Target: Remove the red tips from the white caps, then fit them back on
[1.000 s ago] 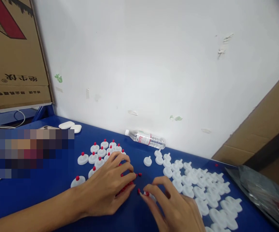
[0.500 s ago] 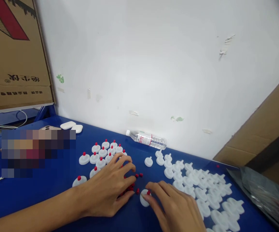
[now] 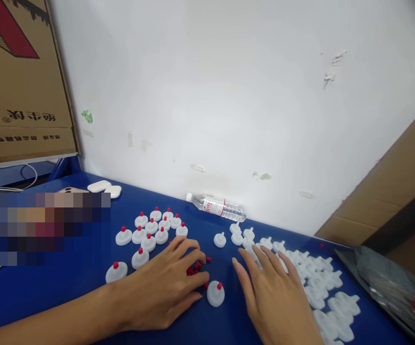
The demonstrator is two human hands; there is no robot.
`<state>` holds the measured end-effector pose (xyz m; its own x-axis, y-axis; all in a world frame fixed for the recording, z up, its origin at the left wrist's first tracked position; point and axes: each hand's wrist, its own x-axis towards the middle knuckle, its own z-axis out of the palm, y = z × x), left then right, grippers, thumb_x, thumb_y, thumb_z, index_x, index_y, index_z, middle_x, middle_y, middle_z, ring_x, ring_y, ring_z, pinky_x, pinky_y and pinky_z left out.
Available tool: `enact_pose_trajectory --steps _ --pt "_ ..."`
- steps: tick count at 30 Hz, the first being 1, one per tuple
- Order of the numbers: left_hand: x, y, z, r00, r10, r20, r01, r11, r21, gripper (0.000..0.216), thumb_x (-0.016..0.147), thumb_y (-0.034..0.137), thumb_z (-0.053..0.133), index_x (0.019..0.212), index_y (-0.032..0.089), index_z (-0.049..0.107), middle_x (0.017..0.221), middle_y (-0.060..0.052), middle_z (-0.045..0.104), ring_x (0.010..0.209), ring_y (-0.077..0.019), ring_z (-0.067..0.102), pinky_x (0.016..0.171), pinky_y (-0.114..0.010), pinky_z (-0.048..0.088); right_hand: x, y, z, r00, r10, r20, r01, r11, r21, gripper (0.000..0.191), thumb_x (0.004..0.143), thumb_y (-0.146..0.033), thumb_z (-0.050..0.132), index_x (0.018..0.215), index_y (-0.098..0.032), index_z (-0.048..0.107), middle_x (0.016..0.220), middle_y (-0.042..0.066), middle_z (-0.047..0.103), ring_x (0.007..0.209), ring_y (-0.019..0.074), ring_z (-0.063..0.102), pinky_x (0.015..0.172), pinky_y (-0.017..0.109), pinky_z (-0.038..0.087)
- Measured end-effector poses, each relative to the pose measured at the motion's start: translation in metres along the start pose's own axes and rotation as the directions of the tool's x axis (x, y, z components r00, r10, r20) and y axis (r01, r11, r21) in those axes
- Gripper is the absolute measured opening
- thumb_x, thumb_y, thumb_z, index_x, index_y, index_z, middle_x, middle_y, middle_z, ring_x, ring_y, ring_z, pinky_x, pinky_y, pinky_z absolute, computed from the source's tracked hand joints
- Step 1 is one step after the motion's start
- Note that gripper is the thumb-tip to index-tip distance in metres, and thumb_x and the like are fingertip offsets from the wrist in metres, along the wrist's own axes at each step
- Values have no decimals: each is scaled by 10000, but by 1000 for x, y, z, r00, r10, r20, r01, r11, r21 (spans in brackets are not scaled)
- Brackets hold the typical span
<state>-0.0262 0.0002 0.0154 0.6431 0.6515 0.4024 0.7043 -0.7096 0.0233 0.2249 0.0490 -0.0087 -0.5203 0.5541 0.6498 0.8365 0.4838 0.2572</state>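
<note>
My left hand (image 3: pixel 171 282) is open, its fingers curved over a small pile of red caps (image 3: pixel 194 268) on the blue table. Whether its fingertips touch any cap is unclear. Beside its thumb stands a white nozzle lid (image 3: pixel 215 294) with a red cap on its spout, held by neither hand. Further right, my right hand (image 3: pixel 275 292) is open with fingers apart, reaching over the near edge of a crowd of white nozzle lids (image 3: pixel 317 297) with bare spouts. Left of my left hand, several white lids (image 3: pixel 148 243) carry red caps on their spouts.
A clear plastic bottle (image 3: pixel 216 206) lies against the white wall. At the left are a white earbud case (image 3: pixel 99 186), a phone partly covered by a blurred patch, and a cardboard box (image 3: pixel 24 86). A grey plastic bag (image 3: pixel 390 287) lies at the right edge.
My right hand has let go of the red-capped lid and moved right and up to the bare lids. My left hand stays by the red caps.
</note>
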Motion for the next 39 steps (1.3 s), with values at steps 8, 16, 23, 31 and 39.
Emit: enact_pose_trajectory --steps 8,16,23,31,39 --pt "-1 -2 4 996 74 -40 -73 997 33 148 947 188 696 1094 206 686 1217 -80 652 1180 -295 516 993 -418 423 3 -2 -5 1000 5 22 -4 998 -55 577 1083 -431 247 1186 -201 765 1262 188 717 1196 375 671 1014 632 465" --pt "1 0 0 995 94 -41 -95 995 -4 27 977 163 641 965 187 648 1143 -65 647 1148 -278 516 997 -413 393 -9 -2 12 988 39 153 -25 996 -91 690 1080 -513 149 1272 -191 729 1284 201 704 1216 409 655 1029 705 425" --pt "1 0 1 990 130 -56 -130 992 0 49 971 151 617 931 177 624 1095 -57 665 1133 -270 544 1029 -421 376 -15 -1 20 970 63 234 -63 998 -8 663 1069 -598 211 1322 -204 680 1335 170 684 1270 385 623 1108 714 347" --pt "2 0 -4 961 128 -245 -140 990 -35 147 984 44 539 1020 136 647 908 -54 708 1004 -238 589 973 -420 438 11 -3 -15 997 -34 -66 47 977 207 390 1117 -362 305 1188 -195 650 1103 88 755 1004 229 724 1095 511 371" --pt "1 -3 -3 899 110 -424 -126 992 -11 286 978 27 581 1245 107 643 977 -99 718 923 -228 571 849 -382 512 17 -13 -29 932 -255 -258 335 877 346 253 1058 -157 437 1086 -198 685 1061 34 763 969 165 723 965 321 453"
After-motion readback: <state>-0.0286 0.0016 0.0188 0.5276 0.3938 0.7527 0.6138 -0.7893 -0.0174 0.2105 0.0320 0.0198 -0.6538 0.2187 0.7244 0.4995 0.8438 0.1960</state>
